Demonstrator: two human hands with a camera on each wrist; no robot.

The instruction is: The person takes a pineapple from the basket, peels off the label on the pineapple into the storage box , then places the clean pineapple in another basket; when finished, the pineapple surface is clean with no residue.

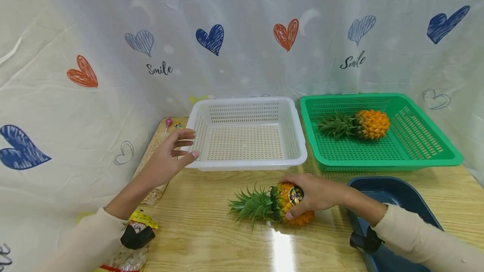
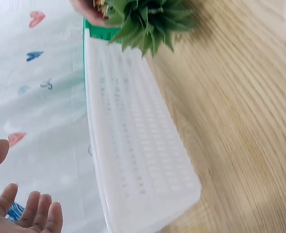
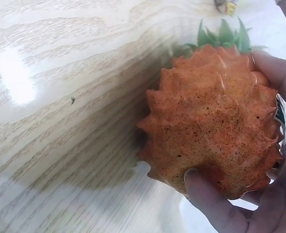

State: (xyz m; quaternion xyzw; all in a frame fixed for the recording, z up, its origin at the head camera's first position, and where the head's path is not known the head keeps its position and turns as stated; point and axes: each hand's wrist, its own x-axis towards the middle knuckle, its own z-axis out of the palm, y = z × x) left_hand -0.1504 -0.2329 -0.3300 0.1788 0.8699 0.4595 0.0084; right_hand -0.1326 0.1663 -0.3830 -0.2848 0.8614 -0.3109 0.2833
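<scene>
My right hand [image 1: 315, 192] grips a small orange pineapple [image 1: 280, 200] by its body, over the wooden table in front of the baskets. Its green crown points left, and a dark round label shows beside the fingers. In the right wrist view the thumb and fingers wrap the spiky fruit [image 3: 213, 121] from its base end. My left hand [image 1: 170, 154] is at the left end of a white plastic basket [image 1: 242, 165], holding nothing, with fingers spread. The left wrist view shows those fingers [image 2: 33, 211] apart from the basket wall [image 2: 147, 141]. No fruit lies in the white basket.
At the right stands a green basket [image 1: 382, 163] with another pineapple [image 1: 372, 125] lying inside. A dark blue basin [image 1: 378, 186] sits in front of it, under the right forearm. Packaged snacks [image 1: 141, 221] and a pink lollipop [image 1: 169, 122] lie along the left edge. A printed curtain hangs behind.
</scene>
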